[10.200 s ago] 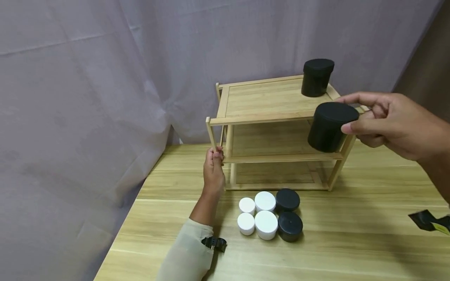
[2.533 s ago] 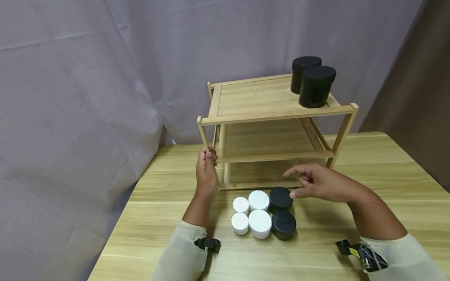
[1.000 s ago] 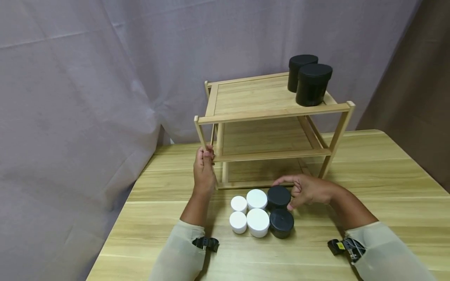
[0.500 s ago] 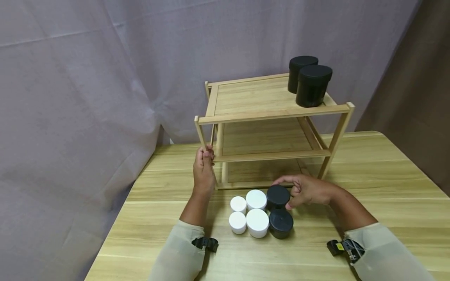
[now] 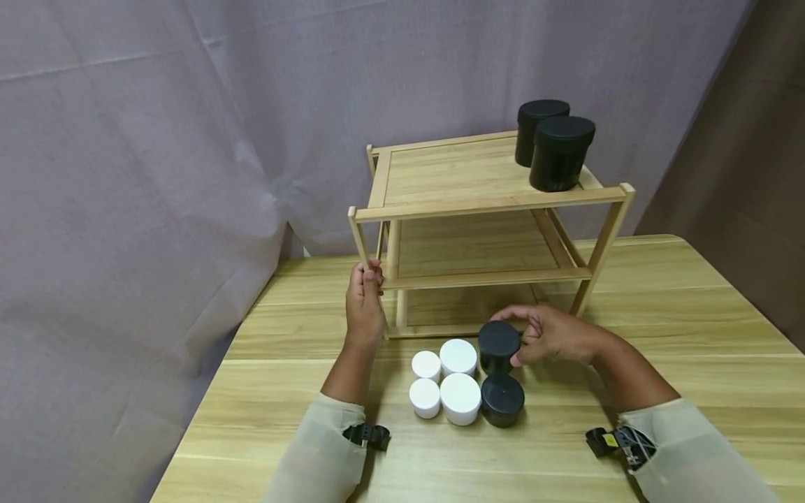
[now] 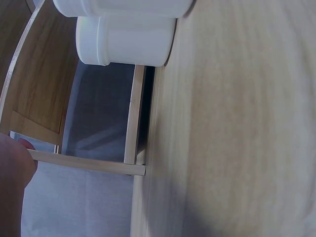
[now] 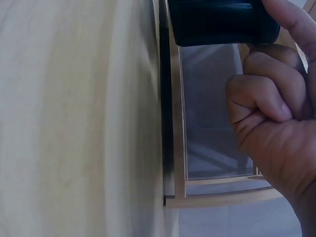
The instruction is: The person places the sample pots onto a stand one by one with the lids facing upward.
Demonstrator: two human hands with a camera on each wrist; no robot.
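Observation:
My left hand grips the left front post of a three-tier wooden shelf rack, beside the middle tier. With thumb and index finger, my right hand pinches the rear black lidded jar of the group in front of the rack. In the right wrist view that black jar shows between thumb and finger, the other fingers curled under. A second black jar stands just nearer. To their left are two larger white jars and two small white jars.
Two tall black jars stand at the right end of the rack's top tier. Wooden table surrounds the rack, its right edge angling away. Grey cloth hangs behind and to the left, brown cloth at the right.
Earlier the right hand set the second tall black jar on the top tier, then came down to the group. It now pinches the rear black jar, which has risen slightly. The left hand keeps its grip.

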